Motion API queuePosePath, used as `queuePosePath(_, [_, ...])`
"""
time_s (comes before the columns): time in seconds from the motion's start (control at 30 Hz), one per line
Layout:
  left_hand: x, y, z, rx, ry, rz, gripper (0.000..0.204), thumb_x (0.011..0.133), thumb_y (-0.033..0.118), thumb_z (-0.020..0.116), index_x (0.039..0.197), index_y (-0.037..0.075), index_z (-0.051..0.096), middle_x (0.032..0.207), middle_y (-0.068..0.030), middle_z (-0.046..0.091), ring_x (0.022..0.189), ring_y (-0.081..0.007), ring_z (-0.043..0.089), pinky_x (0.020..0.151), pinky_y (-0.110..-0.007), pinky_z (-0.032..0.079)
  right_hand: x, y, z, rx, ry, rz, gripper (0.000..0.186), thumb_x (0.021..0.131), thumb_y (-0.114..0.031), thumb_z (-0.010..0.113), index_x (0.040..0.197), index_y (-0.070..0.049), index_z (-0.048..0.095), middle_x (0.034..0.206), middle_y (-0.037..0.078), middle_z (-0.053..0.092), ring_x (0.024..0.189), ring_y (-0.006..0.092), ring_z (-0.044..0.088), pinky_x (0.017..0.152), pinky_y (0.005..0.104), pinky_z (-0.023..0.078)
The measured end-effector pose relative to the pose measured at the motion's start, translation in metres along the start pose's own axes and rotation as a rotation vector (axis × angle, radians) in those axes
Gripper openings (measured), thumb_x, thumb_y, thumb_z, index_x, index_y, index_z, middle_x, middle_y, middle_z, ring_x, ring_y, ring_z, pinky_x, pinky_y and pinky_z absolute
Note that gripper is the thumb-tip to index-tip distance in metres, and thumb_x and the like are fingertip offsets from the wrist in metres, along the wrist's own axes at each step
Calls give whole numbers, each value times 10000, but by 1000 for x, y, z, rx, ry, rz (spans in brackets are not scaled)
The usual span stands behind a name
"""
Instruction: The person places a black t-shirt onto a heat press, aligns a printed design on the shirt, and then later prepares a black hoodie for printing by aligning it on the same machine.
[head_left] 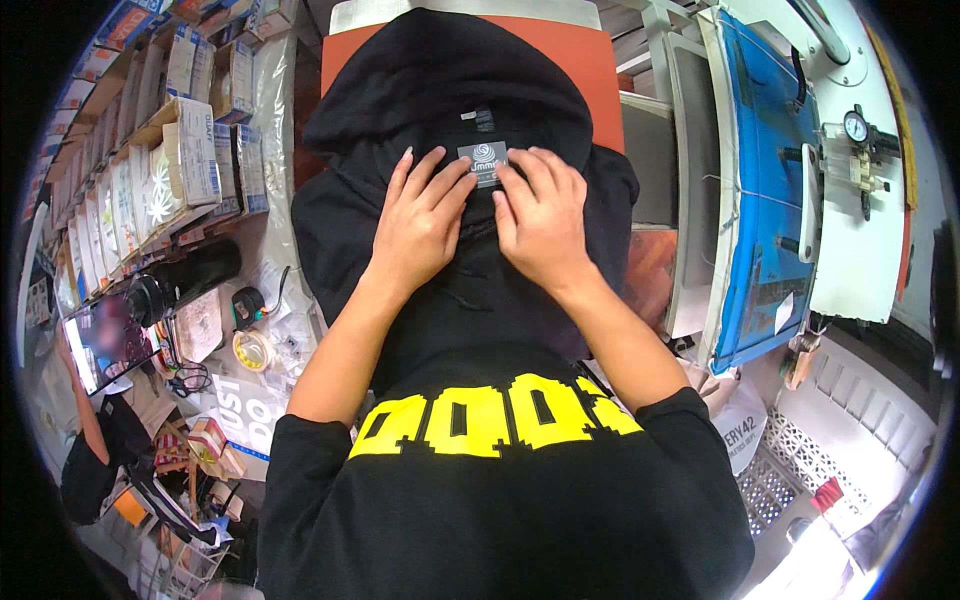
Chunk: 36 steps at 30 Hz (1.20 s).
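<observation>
A black hooded sweatshirt lies spread out in front of me, its hood at the far end. A small grey square label with a white emblem lies on it, just below the neck opening. My left hand rests with spread, slightly bent fingers, two fingertips at the label's left edge; its thumb is mostly hidden. My right hand touches the label's right edge with fingertips, its thumb near the lower corner. Beyond the label, a small dark neck tag shows inside the hood.
An orange-red board lies under the sweatshirt. To the right stand a blue-covered panel and a pressure gauge. Shelved cardboard boxes and a tape roll are at left. Another person's arm reaches toward a lit screen.
</observation>
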<state>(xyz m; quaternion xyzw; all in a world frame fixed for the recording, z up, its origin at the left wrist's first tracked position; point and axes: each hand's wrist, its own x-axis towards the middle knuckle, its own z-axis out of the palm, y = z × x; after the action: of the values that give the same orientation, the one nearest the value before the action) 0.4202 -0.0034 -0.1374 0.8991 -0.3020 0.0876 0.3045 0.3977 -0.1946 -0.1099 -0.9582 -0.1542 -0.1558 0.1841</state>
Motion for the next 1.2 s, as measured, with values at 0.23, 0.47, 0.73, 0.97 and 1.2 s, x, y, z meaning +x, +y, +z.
queuePosePath(0.23, [4, -4, 3, -9, -25, -12, 438, 835, 25, 611, 1268, 76, 654, 1389, -83, 602, 1377, -336, 471, 1189, -526, 272, 9, 18, 5, -49, -150, -114, 426, 873, -242, 683, 1243, -34, 649, 1360, 112, 588, 1320, 327, 481, 1082, 503, 361])
queuePosePath(0.47, [4, -6, 4, -25, -20, -18, 490, 777, 18, 591, 1260, 72, 656, 1406, -81, 595, 1381, -338, 469, 1194, -522, 261, 19, 10, 13, -37, -96, -35, 390, 876, -222, 656, 1218, -34, 652, 1334, 115, 601, 1273, 346, 502, 1079, 516, 357])
queuePosePath(0.73, [4, -7, 5, -35, -29, -21, 497, 760, 17, 589, 1248, 73, 669, 1396, -77, 605, 1379, -332, 475, 1197, -516, 261, 4, 12, 8, 77, -21, -14, 277, 815, -154, 699, 1062, -30, 711, 1185, 99, 667, 1159, 313, 581, 1049, 501, 404])
queuePosePath(0.97, [3, -7, 7, -27, -17, -24, 490, 761, 15, 584, 1238, 76, 678, 1388, -72, 612, 1378, -331, 476, 1197, -514, 265, -3, 14, 9, 72, -6, -27, 263, 802, -144, 713, 1040, -32, 724, 1165, 86, 683, 1146, 288, 598, 1064, 485, 411])
queuePosePath(1.2, [3, -6, 6, -31, -8, -21, 473, 769, 10, 581, 1227, 73, 679, 1382, -73, 615, 1378, -332, 476, 1194, -516, 270, -5, 13, 9, 52, -5, -26, 254, 808, -151, 712, 1032, -31, 725, 1175, 84, 683, 1155, 285, 594, 1071, 484, 406])
